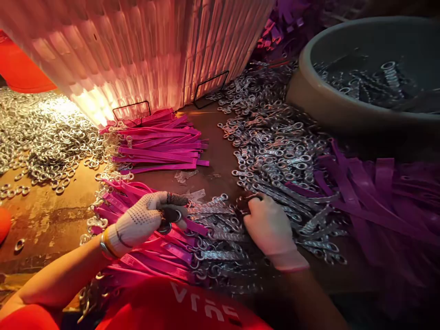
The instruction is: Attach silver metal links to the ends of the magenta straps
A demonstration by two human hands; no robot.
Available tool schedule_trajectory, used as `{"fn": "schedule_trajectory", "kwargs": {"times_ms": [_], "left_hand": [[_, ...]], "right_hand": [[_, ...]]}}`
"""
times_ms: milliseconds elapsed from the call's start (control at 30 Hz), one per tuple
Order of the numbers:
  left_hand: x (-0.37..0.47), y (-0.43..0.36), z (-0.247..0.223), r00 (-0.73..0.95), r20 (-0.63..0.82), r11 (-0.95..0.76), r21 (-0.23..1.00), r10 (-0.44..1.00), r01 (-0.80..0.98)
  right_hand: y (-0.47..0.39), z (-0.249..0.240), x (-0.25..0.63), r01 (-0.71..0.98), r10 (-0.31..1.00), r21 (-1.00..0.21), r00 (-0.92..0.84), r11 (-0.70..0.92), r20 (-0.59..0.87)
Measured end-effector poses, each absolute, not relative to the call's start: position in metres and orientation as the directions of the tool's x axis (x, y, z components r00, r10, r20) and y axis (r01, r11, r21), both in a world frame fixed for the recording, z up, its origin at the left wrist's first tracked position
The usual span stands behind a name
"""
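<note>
My left hand (144,220), in a white dotted glove, is closed over the pink straps. A dark metal double-ring piece (174,216) shows between its thumb and fingers. My right hand (270,227), in a plain white glove, is curled at the edge of the metal pile. Its fingertips are mostly hidden, so I cannot make out what they hold. Between the hands lie pink straps (172,256) joined to twisted metal links (220,254). A second bundle of pink straps (161,146) lies farther back, with metal rings at its left ends.
A translucent ribbed panel (144,55) leans over the table's back, lit from behind. Loose metal rings (51,146) are heaped at left, ring-ended metal links (275,142) at right. Purple straps (371,197) lie below a grey basin (309,87). An orange container (24,68) stands far left.
</note>
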State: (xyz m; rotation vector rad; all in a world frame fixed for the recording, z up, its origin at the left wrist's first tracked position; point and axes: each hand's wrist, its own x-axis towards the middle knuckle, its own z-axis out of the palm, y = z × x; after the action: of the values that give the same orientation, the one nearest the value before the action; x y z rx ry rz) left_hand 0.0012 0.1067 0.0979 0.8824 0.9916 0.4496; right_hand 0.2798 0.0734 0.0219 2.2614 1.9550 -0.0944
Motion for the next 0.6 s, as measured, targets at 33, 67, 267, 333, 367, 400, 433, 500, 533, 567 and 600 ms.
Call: {"fn": "schedule_trajectory", "kwargs": {"times_ms": [33, 67, 267, 333, 367, 400, 433, 500, 533, 567, 600], "left_hand": [[0.002, 0.105, 0.097, 0.476, -0.514, 0.540, 0.836, 0.714, 0.095], [0.002, 0.103, 0.096, 0.452, -0.488, 0.484, 0.865, 0.747, 0.134], [0.008, 0.092, 0.096, 0.359, -0.382, 0.295, 0.915, 0.851, 0.273], [0.010, 0.089, 0.098, 0.359, -0.372, 0.302, 0.923, 0.856, 0.236], [0.011, 0.088, 0.098, 0.362, -0.361, 0.297, 0.929, 0.859, 0.223], [0.012, 0.087, 0.099, 0.368, -0.351, 0.288, 0.933, 0.861, 0.217], [0.012, 0.086, 0.099, 0.374, -0.343, 0.278, 0.935, 0.862, 0.219], [0.013, 0.085, 0.099, 0.385, -0.327, 0.257, 0.940, 0.863, 0.224], [0.013, 0.084, 0.099, 0.392, -0.318, 0.245, 0.943, 0.863, 0.225], [0.014, 0.085, 0.099, 0.399, -0.305, 0.231, 0.947, 0.865, 0.223], [0.014, 0.085, 0.099, 0.407, -0.291, 0.217, 0.951, 0.866, 0.219]], "right_hand": [[0.071, 0.021, 0.282, 0.984, 0.978, -0.010, 0.177, -0.179, -0.114], [0.068, 0.021, 0.283, 0.968, 0.977, -0.134, 0.203, -0.211, -0.072], [0.051, 0.050, 0.257, 0.541, 0.992, -0.836, 0.121, -0.096, -0.036], [0.048, 0.063, 0.241, 0.494, 0.997, -0.866, 0.040, -0.076, -0.064], [0.047, 0.068, 0.233, 0.497, 0.998, -0.866, 0.015, -0.057, -0.057], [0.047, 0.072, 0.227, 0.508, 0.999, -0.861, -0.009, -0.026, -0.035], [0.046, 0.075, 0.221, 0.523, 0.999, -0.852, -0.040, 0.018, -0.004], [0.046, 0.079, 0.213, 0.569, 0.989, -0.813, -0.133, 0.125, 0.059], [0.045, 0.080, 0.209, 0.593, 0.980, -0.786, -0.182, 0.173, 0.078], [0.044, 0.081, 0.207, 0.618, 0.970, -0.758, -0.226, 0.209, 0.083], [0.042, 0.082, 0.205, 0.641, 0.962, -0.731, -0.262, 0.235, 0.079]]}}
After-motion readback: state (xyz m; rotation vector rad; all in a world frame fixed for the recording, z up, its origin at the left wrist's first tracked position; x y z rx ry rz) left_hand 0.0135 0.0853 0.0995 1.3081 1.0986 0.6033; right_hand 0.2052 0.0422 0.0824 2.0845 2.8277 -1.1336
